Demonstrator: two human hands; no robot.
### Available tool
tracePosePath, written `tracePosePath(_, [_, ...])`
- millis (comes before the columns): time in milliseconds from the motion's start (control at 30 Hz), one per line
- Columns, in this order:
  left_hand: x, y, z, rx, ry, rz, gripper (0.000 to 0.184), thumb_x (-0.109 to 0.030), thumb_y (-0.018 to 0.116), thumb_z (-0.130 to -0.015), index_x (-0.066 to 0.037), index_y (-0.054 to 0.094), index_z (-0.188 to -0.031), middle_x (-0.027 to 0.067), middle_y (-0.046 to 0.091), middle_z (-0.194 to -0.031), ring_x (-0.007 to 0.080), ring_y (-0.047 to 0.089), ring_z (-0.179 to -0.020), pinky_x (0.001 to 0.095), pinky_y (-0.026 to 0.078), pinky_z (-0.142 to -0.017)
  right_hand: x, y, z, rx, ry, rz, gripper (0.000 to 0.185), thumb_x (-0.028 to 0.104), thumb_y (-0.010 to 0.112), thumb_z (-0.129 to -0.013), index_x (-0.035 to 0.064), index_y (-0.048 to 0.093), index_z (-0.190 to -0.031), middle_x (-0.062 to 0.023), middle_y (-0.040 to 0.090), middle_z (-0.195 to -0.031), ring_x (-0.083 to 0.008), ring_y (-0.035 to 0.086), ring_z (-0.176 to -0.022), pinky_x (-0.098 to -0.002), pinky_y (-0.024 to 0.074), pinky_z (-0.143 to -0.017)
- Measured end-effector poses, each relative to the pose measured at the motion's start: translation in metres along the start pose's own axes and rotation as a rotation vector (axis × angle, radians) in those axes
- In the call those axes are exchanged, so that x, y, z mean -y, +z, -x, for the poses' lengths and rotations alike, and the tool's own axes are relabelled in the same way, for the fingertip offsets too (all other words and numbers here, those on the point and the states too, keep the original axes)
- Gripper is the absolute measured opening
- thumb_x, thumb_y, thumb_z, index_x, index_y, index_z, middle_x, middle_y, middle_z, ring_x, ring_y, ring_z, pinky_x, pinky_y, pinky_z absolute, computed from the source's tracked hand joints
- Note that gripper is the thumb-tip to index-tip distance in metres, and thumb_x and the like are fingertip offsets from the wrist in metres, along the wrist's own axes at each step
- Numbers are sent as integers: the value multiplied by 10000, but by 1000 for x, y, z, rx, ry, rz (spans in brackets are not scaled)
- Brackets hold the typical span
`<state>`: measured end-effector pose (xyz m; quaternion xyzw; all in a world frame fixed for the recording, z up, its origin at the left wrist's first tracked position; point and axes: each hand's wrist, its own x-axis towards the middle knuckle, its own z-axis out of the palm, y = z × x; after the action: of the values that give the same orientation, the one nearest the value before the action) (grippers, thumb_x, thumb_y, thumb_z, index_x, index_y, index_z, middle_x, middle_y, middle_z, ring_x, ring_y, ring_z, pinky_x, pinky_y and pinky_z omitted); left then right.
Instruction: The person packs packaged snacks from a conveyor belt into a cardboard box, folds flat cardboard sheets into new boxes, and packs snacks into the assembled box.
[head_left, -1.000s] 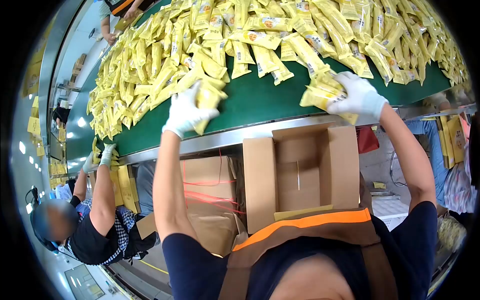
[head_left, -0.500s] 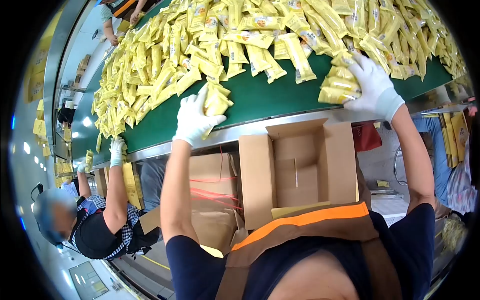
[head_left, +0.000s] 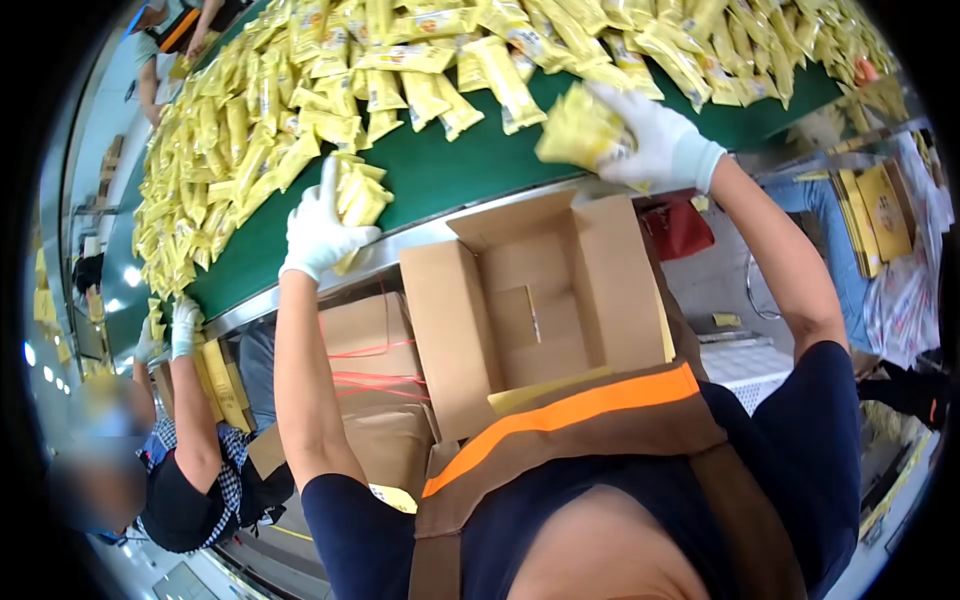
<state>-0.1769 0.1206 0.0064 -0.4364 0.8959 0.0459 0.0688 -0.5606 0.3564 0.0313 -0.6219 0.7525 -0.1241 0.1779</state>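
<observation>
White gloves cover both hands. My left hand (head_left: 322,232) is closed round a bunch of yellow packets (head_left: 360,200) over the near edge of the green conveyor belt (head_left: 430,178). Farther right, my right hand (head_left: 655,140) grips another bunch of yellow packets (head_left: 583,130), slightly blurred, held above the belt. Beyond both hands lies a large heap of yellow wrapped packets (head_left: 290,95). Below the belt's metal edge, between my arms, stands an open cardboard box (head_left: 535,310) with its flaps spread and bare cardboard showing inside.
Brown cartons with red straps (head_left: 368,345) stand left of the open box. A co-worker (head_left: 195,440) at the left handles packets at the belt, and another person (head_left: 165,40) is across it. A red bag (head_left: 680,230) and yellow folded cartons (head_left: 878,215) are at the right.
The view has shifted, so the box and belt appear farther left. My right hand has moved its bunch left, closer to my left hand. Both bunches remain held.
</observation>
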Motion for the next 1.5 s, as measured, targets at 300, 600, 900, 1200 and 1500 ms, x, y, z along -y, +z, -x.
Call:
tracePosePath(300, [-59,-63,56,-9,41,1387,982,-221,788,-688,-14,276,-1500,141,545,-1261,265,605,-1010,358,507,-911,141,40,78,309,-703,415,708,337,776,-689,214,530,-1341,-108,575,-1020,-283,587,-923,-412,440,-738])
tracePosePath(600, [-180,-31,83,318,523,30,971,-362,792,-592,-213,403,-1469,167,560,-1159,333,558,-1119,407,442,-929,158,136,103,658,-543,398,546,364,560,-916,280,459,-1445,-164,534,-1275,-332,587,-1093,-444,486,-841])
tracePosePath(900, [-233,63,73,349,526,-193,1058,-448,790,-624,-165,301,-1519,191,550,-1229,333,566,-1125,456,460,-920,132,137,112,747,-485,214,653,316,605,-895,240,368,-1498,-214,492,-1342,-371,566,-1172,-498,495,-920])
tracePosePath(1200, [-249,85,104,183,480,-454,765,-341,627,-839,-228,302,-1522,128,498,-1364,274,525,-1173,444,432,-922,119,162,109,911,-547,198,291,225,602,-863,96,724,-1094,-169,677,-1180,-331,670,-1058,-452,544,-865])
tracePosePath(1500, [-160,-53,8,-650,476,432,394,-109,622,-875,-70,592,-1266,134,657,-911,321,630,-848,362,525,-736,34,-32,-92,-149,-234,-458,534,344,649,-888,57,563,-1330,-161,627,-1271,-288,602,-1176,-384,472,-1003])
